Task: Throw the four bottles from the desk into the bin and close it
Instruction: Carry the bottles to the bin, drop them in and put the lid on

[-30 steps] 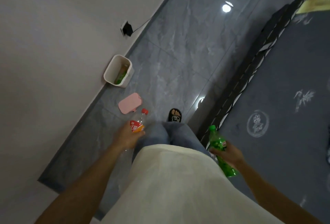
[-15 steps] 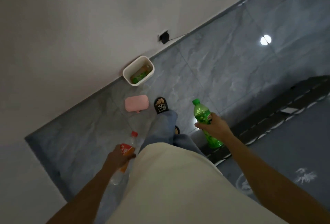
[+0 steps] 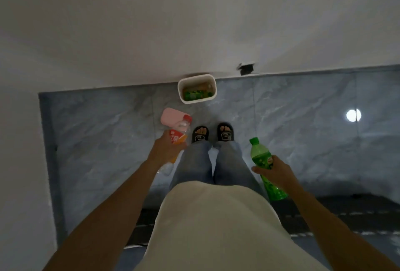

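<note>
Your left hand [image 3: 166,148] is clamped on the clear red-capped bottle [image 3: 179,133], right hand [image 3: 276,168] on the green bottle [image 3: 263,163]. White bin [image 3: 197,91] sits open at the wall, pink lid [image 3: 171,117] beside it.

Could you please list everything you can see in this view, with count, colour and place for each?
bin: one, white, open, on the floor against the wall, ahead of the feet; green and orange bottle shapes lie inside
lid: one, pink, on the floor near the bin, to its left
clear bottle: one, red cap, orange label, in the left hand
green bottle: one, green cap, in the right hand
wall plug: one, black, low on the wall
floor: grey marbled tiles
mat: dark, at the bottom edge
slippers: two, black
left hand: closed on the clear bottle
right hand: closed on the green bottle
</note>
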{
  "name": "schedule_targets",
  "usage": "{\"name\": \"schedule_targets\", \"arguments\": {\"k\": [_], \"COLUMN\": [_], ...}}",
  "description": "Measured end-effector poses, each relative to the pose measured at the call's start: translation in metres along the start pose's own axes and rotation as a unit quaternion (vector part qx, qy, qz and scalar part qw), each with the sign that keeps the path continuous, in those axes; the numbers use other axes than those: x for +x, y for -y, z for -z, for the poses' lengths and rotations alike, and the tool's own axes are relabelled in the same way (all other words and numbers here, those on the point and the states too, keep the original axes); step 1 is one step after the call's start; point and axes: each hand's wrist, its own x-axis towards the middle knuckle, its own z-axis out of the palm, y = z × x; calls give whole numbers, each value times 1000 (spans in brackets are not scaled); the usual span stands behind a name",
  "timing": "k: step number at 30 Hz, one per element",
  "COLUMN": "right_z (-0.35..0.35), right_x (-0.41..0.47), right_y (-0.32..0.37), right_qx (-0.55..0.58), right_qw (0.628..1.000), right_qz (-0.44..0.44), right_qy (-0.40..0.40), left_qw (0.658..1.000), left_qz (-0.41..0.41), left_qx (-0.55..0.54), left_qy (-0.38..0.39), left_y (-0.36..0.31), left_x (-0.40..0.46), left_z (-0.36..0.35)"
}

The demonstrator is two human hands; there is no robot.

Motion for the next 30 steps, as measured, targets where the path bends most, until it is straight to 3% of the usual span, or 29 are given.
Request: {"name": "schedule_targets", "arguments": {"k": [8,14,21,26,30], "right_z": [66,76,-9,-93,-148], "right_x": [82,140,285,405,487], "right_y": [46,127,229,273,286], "right_qx": [-115,-187,-286,-350,-370], "right_qw": [991,965,902,852,836], "right_qz": [50,181,319,377,391], "right_qy": [39,25,-52,-96,-111], "left_qw": [985,971,948,929,925], "left_qz": [40,64,66,33,11], "left_qx": [-165,-221,-287,-330,-328], "left_qy": [-35,-59,-119,-166,-190], "left_y": [-20,-21,-21,5,23], "left_x": [18,75,215,323,398], "left_z": [-61,-99,-124,-147,-162]}}
